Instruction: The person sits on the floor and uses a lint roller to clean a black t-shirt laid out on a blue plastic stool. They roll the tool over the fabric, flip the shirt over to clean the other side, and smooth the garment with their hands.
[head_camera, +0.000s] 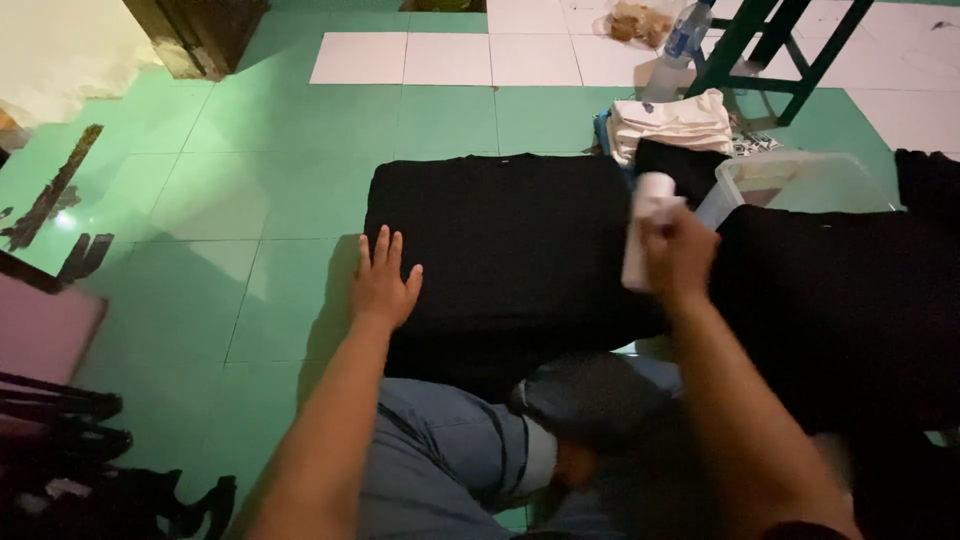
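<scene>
A black garment (510, 250) lies folded flat on the green tiled floor (200, 200) in front of the person's knees. The left hand (383, 283) rests open, fingers spread, on the garment's left edge. The right hand (680, 255) is closed around a white roll (645, 225), held upright above the garment's right side. Just beyond sit a stack of cream cloth (672, 122) and a clear plastic tub (800, 182), with more black fabric (850, 300) to the right.
</scene>
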